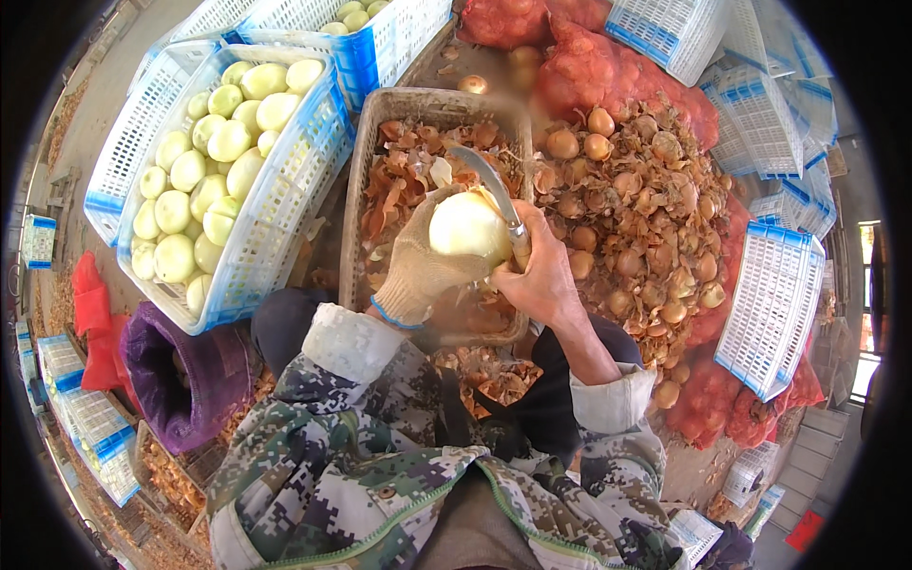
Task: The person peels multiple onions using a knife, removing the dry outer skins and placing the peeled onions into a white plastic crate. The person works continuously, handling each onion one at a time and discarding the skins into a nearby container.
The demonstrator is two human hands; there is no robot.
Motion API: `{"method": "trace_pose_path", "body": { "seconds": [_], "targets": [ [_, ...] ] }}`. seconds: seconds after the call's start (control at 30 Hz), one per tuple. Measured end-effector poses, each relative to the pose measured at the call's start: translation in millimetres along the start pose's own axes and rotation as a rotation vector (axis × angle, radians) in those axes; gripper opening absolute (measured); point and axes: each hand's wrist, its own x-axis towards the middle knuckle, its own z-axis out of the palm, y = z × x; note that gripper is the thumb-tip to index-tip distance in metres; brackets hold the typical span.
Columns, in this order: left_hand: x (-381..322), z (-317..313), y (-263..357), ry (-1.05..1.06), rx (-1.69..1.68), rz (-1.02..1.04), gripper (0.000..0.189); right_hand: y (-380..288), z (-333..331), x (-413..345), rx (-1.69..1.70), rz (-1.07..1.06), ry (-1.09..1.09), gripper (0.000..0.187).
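My left hand, in a knitted work glove, grips a large peeled onion with pale, shiny flesh. A knife with a curved blade is held by its handle in my bare right hand; the blade rises along the onion's upper right side. The fingertips of my right hand are close to the onion's lower right; whether they touch it I cannot tell. Below both hands lies a worn plastic crate with loose brown onion skins in it.
Peeled onions fill a blue-and-white crate at the left. Unpeeled onions are heaped at the right beside red mesh sacks. White crates stand further right. An open purple sack is at the lower left.
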Motion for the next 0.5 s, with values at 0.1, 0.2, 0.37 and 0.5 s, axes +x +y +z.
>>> {"method": "trace_pose_path", "body": {
  "seconds": [0.1,0.2,0.37,0.5],
  "targets": [
    [1.0,-5.1,-5.8,-0.019,-0.069,-0.005,0.086,4.1,3.6,2.1,0.094,0.021,0.004,0.057],
    [0.2,-9.0,2.0,-0.067,-0.227,-0.061,0.084,3.1,3.2,3.8,0.195,0.060,-0.008,0.054],
    [0.7,-14.3,0.7,-0.088,-0.313,-0.110,0.083,7.4,0.7,7.4,0.276,0.208,-0.056,0.058],
    [1.2,-17.9,9.9,-0.149,-0.426,-0.165,0.084,-0.8,-11.0,8.5,0.239,0.184,-0.091,0.063]
  ]
}}
